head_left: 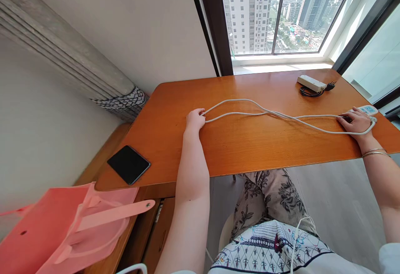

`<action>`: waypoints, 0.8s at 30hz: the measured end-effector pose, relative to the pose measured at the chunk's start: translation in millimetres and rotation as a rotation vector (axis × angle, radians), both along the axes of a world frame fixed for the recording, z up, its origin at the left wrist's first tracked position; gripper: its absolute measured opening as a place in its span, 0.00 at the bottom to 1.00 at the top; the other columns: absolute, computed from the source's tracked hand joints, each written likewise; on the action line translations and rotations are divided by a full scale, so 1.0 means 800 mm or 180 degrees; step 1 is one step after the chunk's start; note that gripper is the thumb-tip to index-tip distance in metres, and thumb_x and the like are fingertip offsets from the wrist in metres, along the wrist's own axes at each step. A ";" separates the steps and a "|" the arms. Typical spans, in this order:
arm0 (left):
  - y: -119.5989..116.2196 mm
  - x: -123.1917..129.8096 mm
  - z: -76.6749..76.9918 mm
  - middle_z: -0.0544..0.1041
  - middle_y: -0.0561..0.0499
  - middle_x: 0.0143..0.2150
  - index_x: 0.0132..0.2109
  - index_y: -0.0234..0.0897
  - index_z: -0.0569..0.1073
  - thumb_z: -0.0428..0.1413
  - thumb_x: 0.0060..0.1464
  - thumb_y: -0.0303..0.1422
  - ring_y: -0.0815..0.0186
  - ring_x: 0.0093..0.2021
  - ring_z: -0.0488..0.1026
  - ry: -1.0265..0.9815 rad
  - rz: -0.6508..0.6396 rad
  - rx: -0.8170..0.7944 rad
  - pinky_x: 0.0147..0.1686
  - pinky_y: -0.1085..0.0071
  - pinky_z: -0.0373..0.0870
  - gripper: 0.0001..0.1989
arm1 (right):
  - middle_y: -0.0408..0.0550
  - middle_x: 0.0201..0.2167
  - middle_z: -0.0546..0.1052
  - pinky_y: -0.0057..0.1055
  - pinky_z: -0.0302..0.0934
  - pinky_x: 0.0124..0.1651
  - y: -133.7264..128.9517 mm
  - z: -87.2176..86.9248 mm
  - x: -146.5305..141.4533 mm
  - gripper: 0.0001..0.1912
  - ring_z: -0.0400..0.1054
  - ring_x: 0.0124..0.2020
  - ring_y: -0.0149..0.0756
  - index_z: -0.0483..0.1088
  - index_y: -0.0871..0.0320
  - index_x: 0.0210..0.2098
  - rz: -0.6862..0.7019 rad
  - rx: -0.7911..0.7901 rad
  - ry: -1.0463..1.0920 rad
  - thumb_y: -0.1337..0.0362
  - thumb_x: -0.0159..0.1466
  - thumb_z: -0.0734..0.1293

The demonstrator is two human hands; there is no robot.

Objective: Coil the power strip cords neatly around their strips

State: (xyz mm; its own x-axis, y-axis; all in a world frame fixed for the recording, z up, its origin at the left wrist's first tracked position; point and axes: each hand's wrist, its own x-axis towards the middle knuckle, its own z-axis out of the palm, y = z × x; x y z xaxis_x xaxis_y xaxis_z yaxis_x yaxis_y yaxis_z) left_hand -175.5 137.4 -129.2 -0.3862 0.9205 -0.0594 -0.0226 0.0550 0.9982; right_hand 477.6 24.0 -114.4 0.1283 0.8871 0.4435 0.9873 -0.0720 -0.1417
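A long white cable (250, 114) lies across the wooden desk in a stretched loop whose strands cross near the middle. At its left end my left hand (196, 120) is closed around the bend of the cable. My right hand (358, 122) rests at the right end, with its fingers curled over the cable there. Just beyond the right hand is a white power strip (368, 110) with pale blue sockets, partly hidden by that hand.
A black phone (128, 164) lies at the desk's left front. A white adapter (311, 83) with a coiled black cord sits at the back right, near the window. A pink bag (62, 224) stands left of the desk (175, 94).
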 end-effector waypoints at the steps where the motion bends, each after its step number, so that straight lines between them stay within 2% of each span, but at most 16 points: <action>1: -0.001 0.002 0.003 0.73 0.47 0.31 0.26 0.41 0.71 0.55 0.37 0.15 0.55 0.46 0.75 0.0260 0.0069 0.0044 0.51 0.63 0.72 0.14 | 0.61 0.36 0.83 0.49 0.63 0.59 0.001 -0.001 0.001 0.14 0.72 0.58 0.58 0.76 0.54 0.30 -0.0003 0.0007 -0.0010 0.54 0.62 0.63; 4: -0.005 0.013 0.013 0.70 0.49 0.30 0.23 0.40 0.69 0.54 0.39 0.15 0.58 0.44 0.72 0.0889 0.0335 0.0313 0.50 0.67 0.70 0.13 | 0.63 0.38 0.83 0.47 0.63 0.61 0.002 -0.005 0.005 0.15 0.71 0.60 0.58 0.77 0.56 0.31 -0.0054 -0.0019 -0.0043 0.53 0.62 0.63; 9: -0.011 0.021 0.028 0.66 0.53 0.34 0.24 0.38 0.66 0.49 0.48 0.15 0.68 0.39 0.68 0.0718 0.0778 0.0983 0.47 0.74 0.67 0.13 | 0.61 0.38 0.84 0.46 0.62 0.64 0.002 -0.003 0.003 0.12 0.71 0.62 0.58 0.76 0.55 0.31 -0.0056 -0.0054 0.0019 0.56 0.62 0.65; 13: -0.020 -0.002 0.038 0.64 0.52 0.34 0.21 0.37 0.63 0.48 0.48 0.12 0.68 0.39 0.66 0.0939 0.0975 0.1376 0.50 0.73 0.67 0.17 | 0.58 0.37 0.84 0.48 0.63 0.62 0.002 -0.002 0.002 0.12 0.71 0.62 0.59 0.76 0.53 0.29 0.0066 -0.0016 0.0173 0.54 0.61 0.66; 17: -0.030 -0.028 0.050 0.65 0.51 0.35 0.20 0.37 0.64 0.50 0.47 0.10 0.67 0.42 0.68 0.1069 0.0944 0.1489 0.55 0.72 0.68 0.18 | 0.58 0.40 0.84 0.46 0.61 0.65 0.006 -0.013 0.017 0.15 0.70 0.63 0.56 0.78 0.55 0.33 0.0230 -0.0097 0.0190 0.52 0.61 0.66; 19: -0.034 -0.035 0.054 0.68 0.52 0.36 0.24 0.38 0.65 0.53 0.47 0.11 0.68 0.40 0.70 0.0875 0.0741 0.1336 0.51 0.73 0.71 0.16 | 0.58 0.40 0.84 0.48 0.61 0.66 0.009 -0.021 0.028 0.15 0.69 0.64 0.56 0.79 0.57 0.35 0.0299 -0.0103 0.0116 0.52 0.62 0.67; 20: -0.037 -0.038 0.055 0.70 0.53 0.36 0.28 0.38 0.65 0.54 0.47 0.12 0.69 0.37 0.72 0.0628 0.0606 0.1111 0.46 0.73 0.73 0.15 | 0.58 0.40 0.84 0.49 0.61 0.66 0.010 -0.024 0.032 0.15 0.69 0.64 0.57 0.80 0.57 0.36 0.0331 -0.0096 0.0073 0.53 0.62 0.67; 24: -0.055 -0.045 0.059 0.75 0.56 0.31 0.40 0.39 0.67 0.59 0.55 0.24 0.72 0.23 0.71 -0.0175 -0.0167 -0.0139 0.27 0.76 0.70 0.10 | 0.55 0.40 0.85 0.49 0.64 0.65 0.012 -0.027 0.033 0.14 0.70 0.63 0.56 0.80 0.56 0.36 0.0276 -0.0011 0.0003 0.53 0.62 0.68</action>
State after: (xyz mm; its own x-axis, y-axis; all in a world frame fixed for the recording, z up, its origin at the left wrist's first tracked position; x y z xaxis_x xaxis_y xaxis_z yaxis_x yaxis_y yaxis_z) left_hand -211.5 93.3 -82.1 -0.3326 0.9355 -0.1197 -0.0733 0.1009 0.9922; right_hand 503.9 33.5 -135.7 0.0514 0.8964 0.4403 0.9897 0.0133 -0.1425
